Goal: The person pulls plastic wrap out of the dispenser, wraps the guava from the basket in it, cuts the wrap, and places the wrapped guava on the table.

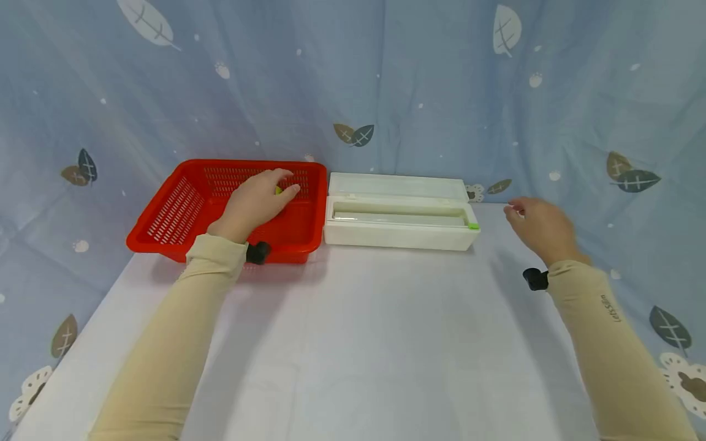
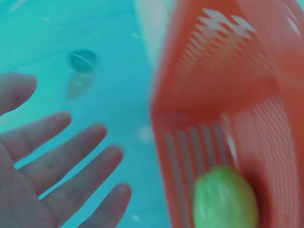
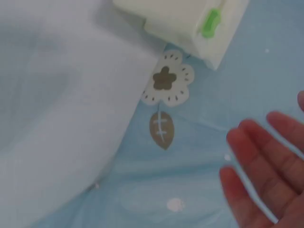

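Observation:
My left hand point(image 1: 256, 199) is held over the red plastic basket point(image 1: 140, 240), fingers spread and nothing gripped. Inside the basket lies a rounded, light-green fruit or vegetable point(image 2: 225, 202); in the head view my left hand hides most of it. To the right of the basket stands a white cling film dispenser point(image 1: 397, 235), its lid point(image 1: 397, 185) tipped back and a roll point(image 1: 399, 218) showing inside. A green slide cutter point(image 1: 473, 226) sits at its right end. My right hand point(image 1: 543, 229) hovers beyond that end, holding nothing, with fingers loosely bent.
A white tabletop point(image 1: 380, 343) spreads in front of the basket and dispenser. Behind it hangs a blue cloth point(image 1: 430, 92) printed with leaves, which also shows along both sides. Basket and dispenser stand side by side near the back edge.

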{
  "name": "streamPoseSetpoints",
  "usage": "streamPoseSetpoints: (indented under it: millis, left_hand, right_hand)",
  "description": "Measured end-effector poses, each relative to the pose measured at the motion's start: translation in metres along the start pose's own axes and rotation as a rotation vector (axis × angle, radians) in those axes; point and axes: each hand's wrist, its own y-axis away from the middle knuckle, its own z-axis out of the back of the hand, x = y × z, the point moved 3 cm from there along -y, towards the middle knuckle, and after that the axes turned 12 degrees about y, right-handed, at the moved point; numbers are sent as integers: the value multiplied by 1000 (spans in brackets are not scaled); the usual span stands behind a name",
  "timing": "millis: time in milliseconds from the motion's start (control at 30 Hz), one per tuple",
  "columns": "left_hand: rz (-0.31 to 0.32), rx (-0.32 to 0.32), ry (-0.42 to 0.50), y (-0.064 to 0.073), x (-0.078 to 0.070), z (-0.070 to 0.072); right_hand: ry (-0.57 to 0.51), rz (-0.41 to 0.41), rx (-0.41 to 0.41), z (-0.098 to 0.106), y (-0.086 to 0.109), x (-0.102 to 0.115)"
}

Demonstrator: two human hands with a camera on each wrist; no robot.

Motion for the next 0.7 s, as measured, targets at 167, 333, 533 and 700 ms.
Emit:
streamPoseSetpoints:
  millis: [167, 333, 533, 700]
  left_hand:
    - [-82, -53, 181, 6, -25, -9]
    - [-128, -88, 320, 14, -40, -22]
    - [-232, -66, 463, 16, -58, -47]
    - [-306, -39, 637, 15, -75, -71]
  right_hand:
    - [-112, -10, -61, -13, 5, 8]
    - [-216, -31, -16, -35, 8, 21]
    - [-336, -80, -6, -51, 7, 29]
    - [-386, -131, 10, -63, 6, 32]
